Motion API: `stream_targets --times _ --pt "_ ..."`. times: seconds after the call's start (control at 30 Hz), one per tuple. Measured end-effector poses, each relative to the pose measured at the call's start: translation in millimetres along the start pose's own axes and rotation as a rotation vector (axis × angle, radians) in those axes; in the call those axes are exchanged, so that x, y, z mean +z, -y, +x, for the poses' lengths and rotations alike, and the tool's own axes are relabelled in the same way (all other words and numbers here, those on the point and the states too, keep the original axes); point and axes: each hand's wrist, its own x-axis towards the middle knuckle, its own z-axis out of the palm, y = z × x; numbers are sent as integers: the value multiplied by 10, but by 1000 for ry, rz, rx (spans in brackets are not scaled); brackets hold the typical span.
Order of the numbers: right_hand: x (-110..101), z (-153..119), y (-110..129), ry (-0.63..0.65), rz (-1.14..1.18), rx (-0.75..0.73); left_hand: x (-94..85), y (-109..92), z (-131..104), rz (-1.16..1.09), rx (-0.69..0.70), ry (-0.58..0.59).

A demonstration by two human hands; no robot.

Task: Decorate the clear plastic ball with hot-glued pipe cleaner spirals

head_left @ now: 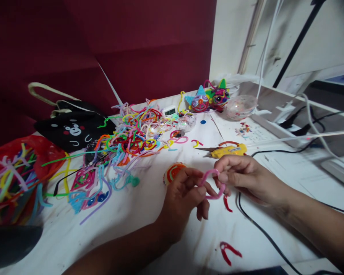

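A pink fuzzy pipe cleaner (217, 196), bent into an open loop, is held between both hands above the white table (149, 225). My left hand (186, 193) pinches its left side between thumb and fingers. At its upper right, the fingertips of my right hand (240, 175) close on the loop. Partly hidden behind my left hand is a round orange, red and green piece (174, 172). Just beyond my right hand lies a yellow glue gun (229, 151) beside dark-tipped pliers or scissors (206, 149). Bent red pieces (229, 253) rest nearer the front.
Tangled colourful pipe cleaners (134, 130) cover the left back, near a red bag (48, 152) and a black bag (74, 131). Two decorated figures (200, 101) and a clear bowl (241, 107) stand at the back. A black cable (263, 230) crosses the right side.
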Motion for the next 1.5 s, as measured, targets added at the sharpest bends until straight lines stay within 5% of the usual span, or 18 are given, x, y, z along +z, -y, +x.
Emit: stream_targets --times 0.17,0.37,0.6,1.1,1.5 --pt "26 -46 12 22 -242 36 -6 21 19 98 -37 -26" --pt "6 -13 -2 102 -212 99 -14 39 47 63 25 -45" --pt "0 -7 12 26 -239 100 -41 3 16 264 -6 -21" --pt "-11 -21 13 219 -12 105 -15 54 12 -89 22 45" --pt "-30 7 -37 128 29 124 -4 6 7 18 -67 31"
